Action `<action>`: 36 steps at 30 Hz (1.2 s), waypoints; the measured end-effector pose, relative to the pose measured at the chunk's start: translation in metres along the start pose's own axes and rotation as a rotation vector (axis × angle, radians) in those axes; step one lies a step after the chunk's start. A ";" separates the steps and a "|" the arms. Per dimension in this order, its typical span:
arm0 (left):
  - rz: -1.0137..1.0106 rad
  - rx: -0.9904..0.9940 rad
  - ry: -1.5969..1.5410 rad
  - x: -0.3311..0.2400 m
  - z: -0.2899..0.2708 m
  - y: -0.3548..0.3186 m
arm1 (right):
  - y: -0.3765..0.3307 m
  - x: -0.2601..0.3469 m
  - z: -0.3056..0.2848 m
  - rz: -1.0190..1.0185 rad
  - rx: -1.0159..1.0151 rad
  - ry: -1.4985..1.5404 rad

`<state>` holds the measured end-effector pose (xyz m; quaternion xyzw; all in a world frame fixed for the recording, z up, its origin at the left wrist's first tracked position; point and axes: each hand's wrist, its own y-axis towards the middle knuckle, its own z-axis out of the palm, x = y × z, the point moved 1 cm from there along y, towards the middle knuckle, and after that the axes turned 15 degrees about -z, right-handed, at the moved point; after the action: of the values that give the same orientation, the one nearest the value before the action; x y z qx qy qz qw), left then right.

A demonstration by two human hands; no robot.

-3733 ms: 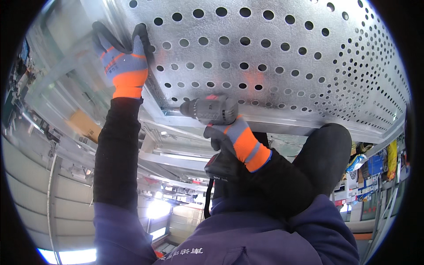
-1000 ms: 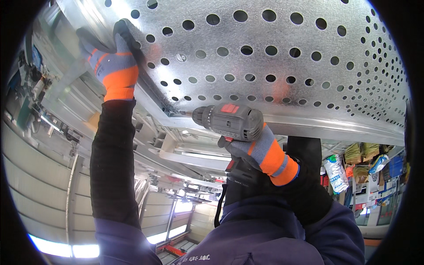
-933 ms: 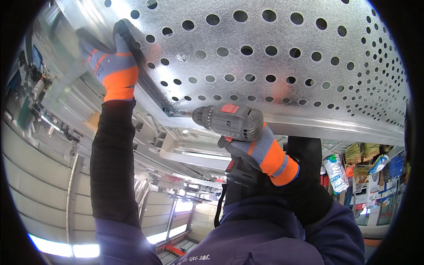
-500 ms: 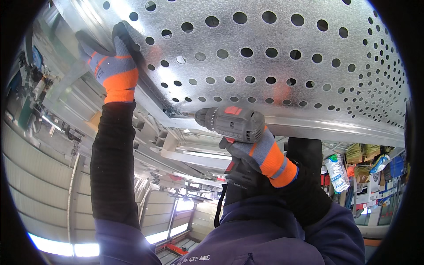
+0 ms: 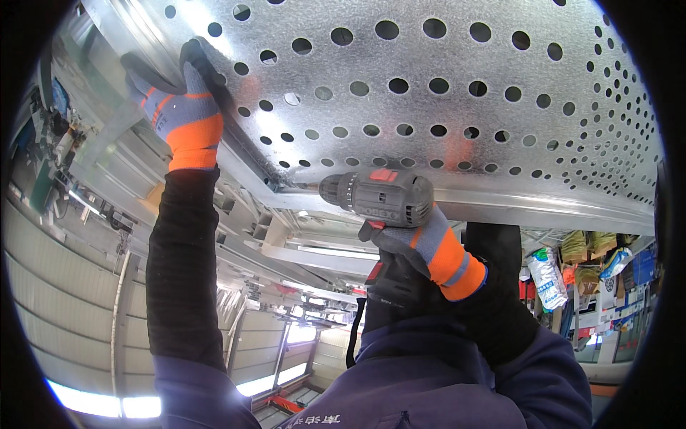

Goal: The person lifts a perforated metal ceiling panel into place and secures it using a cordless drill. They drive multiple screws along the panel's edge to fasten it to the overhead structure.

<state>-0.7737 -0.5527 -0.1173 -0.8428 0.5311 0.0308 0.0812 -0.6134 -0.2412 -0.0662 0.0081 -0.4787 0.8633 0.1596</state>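
Note:
My left hand (image 5: 179, 118), in a grey and orange work glove, is wrapped round the metal rim (image 5: 146, 39) at the left side of a perforated sheet-metal panel (image 5: 386, 58). The gloved right hand (image 5: 439, 250) closes round the grip of a black and grey cordless drill (image 5: 386, 199) with red parts. Its chuck points left toward the corner where the panel's near flange (image 5: 543, 207) meets the left side rail (image 5: 243, 154). Whether the bit tip touches metal there is too small to tell.
Below and left of the panel run grey metal beams (image 5: 279, 250). At the right, a white printed bag (image 5: 548, 279) and several yellowish bags (image 5: 600, 245) sit among cluttered shelves. A ribbed pale wall (image 5: 64, 300) curves along the lower left.
The drill and my right hand have shifted slightly right, away from the corner. My left hand stays on the rim, almost unmoved.

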 end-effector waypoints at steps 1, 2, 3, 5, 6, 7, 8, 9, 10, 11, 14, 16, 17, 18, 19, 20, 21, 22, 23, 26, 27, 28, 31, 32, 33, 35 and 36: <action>0.006 -0.007 0.005 -0.002 -0.001 0.000 | 0.001 0.000 0.001 -0.010 0.005 0.013; 0.013 -0.013 0.010 -0.004 0.000 0.000 | 0.001 -0.002 0.002 -0.021 0.010 0.025; 0.056 -0.013 0.066 0.003 0.000 0.002 | 0.001 -0.002 0.003 -0.031 0.016 0.039; 0.118 -0.012 0.143 0.021 0.003 0.007 | 0.001 -0.002 0.002 -0.016 0.019 0.022; 0.137 -0.012 0.164 0.022 0.003 0.007 | 0.001 -0.002 0.002 -0.008 0.019 0.014; 0.130 -0.013 0.150 0.023 0.004 0.007 | 0.001 -0.002 0.002 -0.009 0.015 0.017; 0.118 -0.012 0.129 0.023 0.004 0.007 | 0.000 -0.001 0.003 -0.010 0.011 0.021; 0.106 -0.010 0.108 0.019 0.004 0.007 | 0.000 -0.001 0.003 -0.012 0.007 0.025; 0.088 -0.006 0.080 0.014 0.003 0.005 | 0.001 -0.001 0.002 -0.012 0.012 0.028; 0.070 -0.002 0.052 0.008 0.002 0.004 | 0.001 -0.001 0.002 -0.012 0.017 0.032; -0.002 0.006 -0.034 -0.002 0.000 0.001 | 0.001 -0.005 0.001 -0.028 0.001 0.074; 0.055 0.005 0.012 0.005 0.001 0.003 | 0.001 -0.005 0.002 -0.016 -0.004 0.101; 0.084 0.005 0.035 0.008 0.001 0.004 | 0.002 -0.003 0.002 0.006 -0.001 0.109; 0.060 0.008 0.021 0.005 0.000 0.003 | 0.002 -0.002 0.002 0.029 0.002 0.118; 0.037 0.011 0.007 0.001 -0.001 0.002 | 0.002 -0.002 0.002 0.002 -0.009 0.124; 0.013 0.014 -0.007 -0.003 -0.002 0.001 | 0.001 -0.003 0.003 -0.025 -0.020 0.131; 0.007 0.017 -0.022 -0.006 -0.002 0.000 | 0.001 -0.004 0.003 -0.053 -0.031 0.137; 0.001 0.021 -0.037 -0.009 -0.003 -0.001 | 0.001 -0.004 0.003 -0.057 -0.020 0.117; -0.005 0.024 -0.052 -0.010 -0.003 -0.001 | 0.001 -0.004 0.003 -0.062 -0.008 0.096; -0.008 0.026 -0.056 -0.009 -0.004 0.000 | 0.002 -0.003 0.001 -0.051 0.029 0.021; -0.016 0.044 -0.049 -0.007 -0.004 0.000 | 0.002 -0.003 0.001 -0.044 0.041 -0.005; -0.024 0.063 -0.042 -0.004 -0.004 0.002 | 0.002 -0.005 0.000 -0.044 0.044 -0.011; -0.048 0.119 -0.020 0.009 -0.002 0.005 | 0.003 -0.013 -0.004 -0.064 0.069 -0.060; -0.017 0.111 0.006 0.011 -0.002 0.006 | 0.004 -0.014 -0.005 -0.086 0.088 -0.097; 0.013 0.102 0.031 0.012 -0.002 0.007 | 0.004 -0.015 -0.005 -0.107 0.107 -0.135; 0.091 0.057 0.057 0.011 -0.001 0.007 | 0.005 -0.016 -0.006 -0.155 0.117 -0.206; 0.099 0.046 0.038 0.007 -0.002 0.006 | 0.005 -0.016 -0.006 -0.178 0.122 -0.241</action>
<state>-0.7761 -0.5615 -0.1170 -0.8139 0.5741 0.0065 0.0888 -0.5986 -0.2435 -0.0765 0.1639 -0.4386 0.8659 0.1762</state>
